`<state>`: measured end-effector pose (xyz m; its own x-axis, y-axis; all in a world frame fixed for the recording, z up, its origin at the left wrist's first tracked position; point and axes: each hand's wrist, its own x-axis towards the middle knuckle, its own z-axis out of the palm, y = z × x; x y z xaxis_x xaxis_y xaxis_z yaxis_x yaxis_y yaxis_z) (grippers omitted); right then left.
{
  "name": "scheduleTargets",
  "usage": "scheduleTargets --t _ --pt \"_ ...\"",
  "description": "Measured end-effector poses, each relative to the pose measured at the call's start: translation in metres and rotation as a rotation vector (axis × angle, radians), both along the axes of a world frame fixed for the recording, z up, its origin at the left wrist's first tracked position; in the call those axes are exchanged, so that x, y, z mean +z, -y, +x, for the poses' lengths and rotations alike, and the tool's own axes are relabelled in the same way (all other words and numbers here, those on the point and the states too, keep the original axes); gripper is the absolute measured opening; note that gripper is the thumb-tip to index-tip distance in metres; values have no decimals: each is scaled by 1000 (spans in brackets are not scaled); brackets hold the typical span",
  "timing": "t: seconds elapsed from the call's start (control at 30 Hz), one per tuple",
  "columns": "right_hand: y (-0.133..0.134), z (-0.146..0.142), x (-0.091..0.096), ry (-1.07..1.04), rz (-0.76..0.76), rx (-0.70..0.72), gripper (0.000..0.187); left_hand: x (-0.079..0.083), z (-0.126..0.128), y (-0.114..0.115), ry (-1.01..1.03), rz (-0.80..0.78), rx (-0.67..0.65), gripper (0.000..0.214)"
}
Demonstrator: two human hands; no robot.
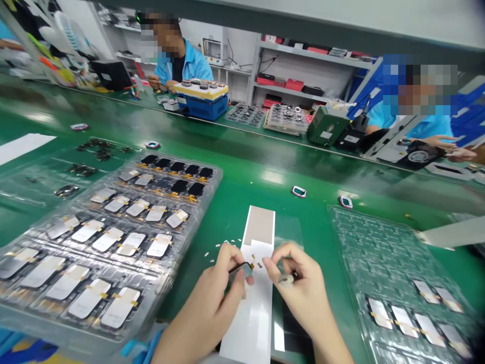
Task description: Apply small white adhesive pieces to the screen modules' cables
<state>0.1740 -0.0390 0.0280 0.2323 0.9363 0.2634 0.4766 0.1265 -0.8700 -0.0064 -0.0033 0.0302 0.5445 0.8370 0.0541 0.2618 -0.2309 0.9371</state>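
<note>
Left hand (212,298): thumb and fingers pinch the module (245,267), tilted, gold tab (252,262) facing right.
Right hand (303,285): narrow, slim pale item (287,279) in curled fingers, fingertips just right of the tab; can't tell if they grip anything else.
Module location: above white strip (246,328), mid bench (242,172).
Trays: left tray (213,184) carries many modules; right tray (359,253) holds 6, near end.
Step in hand: probably fine handwork at the tab.
Next move calls for: likely a steady left pinch, light right fingertips.
</note>
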Motion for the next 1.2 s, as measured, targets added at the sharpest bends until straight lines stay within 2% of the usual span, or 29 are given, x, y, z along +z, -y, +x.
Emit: scheduleTargets --t 0.13,0.23,0.37,0.53,0.73,0.87,0.97,1.07,1.2 --pt "1 -4 3 100 86 68 7 -21 12 -9 155 -135 -19 8" --pt "0 -7 -1 255 224 89 10 -30 14 -12 228 -180 -41 13" --pt "0 -11 -10 440 308 96 16 -35 11 -11 242 -199 -20 14" --pt "1 -12 -13 573 342 81 20 -37 9 -11 229 -151 -11 14" --pt "1 -16 -12 633 285 102 21 -32 10 -13 147 -55 10 12" --pt "1 -15 -14 506 206 75 14 -30 11 -13 134 -34 35 13" --pt "0 -10 -13 326 88 27 11 -33 11 -12 195 -89 78 14" --pt "0 -4 -12 241 -2 6 18 -35 9 -11 310 -185 166 14" --pt "-1 1 -10 158 -110 58 16 -35 6 -9 401 -274 241 19"
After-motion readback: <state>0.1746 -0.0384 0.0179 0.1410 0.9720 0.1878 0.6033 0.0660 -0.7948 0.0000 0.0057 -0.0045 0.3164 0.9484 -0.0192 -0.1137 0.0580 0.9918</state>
